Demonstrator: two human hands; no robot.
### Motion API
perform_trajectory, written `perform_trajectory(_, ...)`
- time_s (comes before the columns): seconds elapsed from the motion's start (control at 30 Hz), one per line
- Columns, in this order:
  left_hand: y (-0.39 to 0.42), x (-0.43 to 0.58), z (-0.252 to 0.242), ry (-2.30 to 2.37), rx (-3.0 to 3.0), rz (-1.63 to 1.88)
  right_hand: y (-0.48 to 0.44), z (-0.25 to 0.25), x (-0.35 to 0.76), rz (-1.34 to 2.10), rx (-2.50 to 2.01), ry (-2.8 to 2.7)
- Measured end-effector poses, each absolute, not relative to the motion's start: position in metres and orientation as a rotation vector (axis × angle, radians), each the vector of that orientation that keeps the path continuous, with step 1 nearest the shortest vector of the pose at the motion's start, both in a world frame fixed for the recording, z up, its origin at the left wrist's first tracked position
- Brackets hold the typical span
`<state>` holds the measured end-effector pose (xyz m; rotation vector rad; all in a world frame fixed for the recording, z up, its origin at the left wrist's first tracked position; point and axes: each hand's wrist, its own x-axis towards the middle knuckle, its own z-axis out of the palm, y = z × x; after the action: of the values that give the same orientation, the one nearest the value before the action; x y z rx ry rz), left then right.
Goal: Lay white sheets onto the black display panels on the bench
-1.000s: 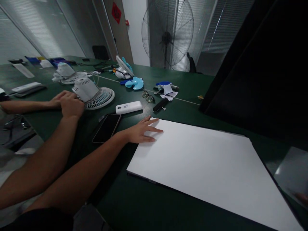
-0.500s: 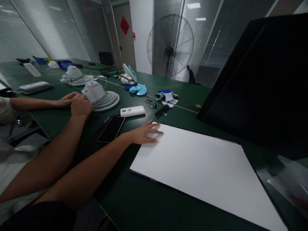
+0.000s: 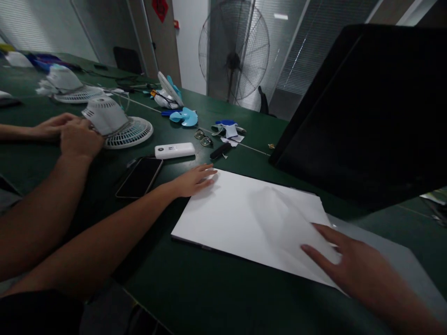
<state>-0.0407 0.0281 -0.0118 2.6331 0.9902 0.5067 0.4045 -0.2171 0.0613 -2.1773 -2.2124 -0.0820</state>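
My left hand (image 3: 193, 181) lies on the far left corner of a flat white rectangular panel (image 3: 226, 209), its fingers stretched out and apart. The panel rests on the green table. At the right, my right hand (image 3: 352, 260) holds a thin, pale, see-through sheet (image 3: 289, 223) between thumb and fingers. This sheet is blurred and slants over the panel's right half. A greyish translucent layer (image 3: 394, 253) extends beyond the panel's right edge, partly behind my right hand; whether it belongs to the held sheet I cannot tell.
A dark monitor (image 3: 377, 116) leans in from the right. Left of the panel lie a phone (image 3: 139, 177) and a white oblong device (image 3: 174, 150). Beyond are glasses (image 3: 203, 137), a black-handled tool (image 3: 220, 151) and a blue fan blade (image 3: 184, 117). Another person's hands (image 3: 78, 137) touch a small white fan (image 3: 106, 116).
My right hand has come in from the right edge, bringing the pale sheet over the panel. My left hand stays on the panel's corner. The view has turned a little to the right.
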Motion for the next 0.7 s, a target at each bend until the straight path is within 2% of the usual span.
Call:
perform_trajectory(0.2,0.031,-0.044,-0.013,1.033,2.62,0.443,-0.176,0.063,0.248,0.174,-2.025,-2.597)
perform_trajectory(0.33,0.029,-0.046,-0.01,1.051,2.617,0.415,-0.158,0.063,0.194,0.285,-1.912,-2.641)
perform_trajectory(0.57,0.024,-0.045,-0.009,1.126,2.639,0.328,-0.165,0.065,0.209,0.525,-1.483,-2.773)
perform_trajectory(0.7,0.021,-0.042,-0.007,1.142,2.649,0.315,-0.2,0.05,0.275,0.302,-1.247,-2.89)
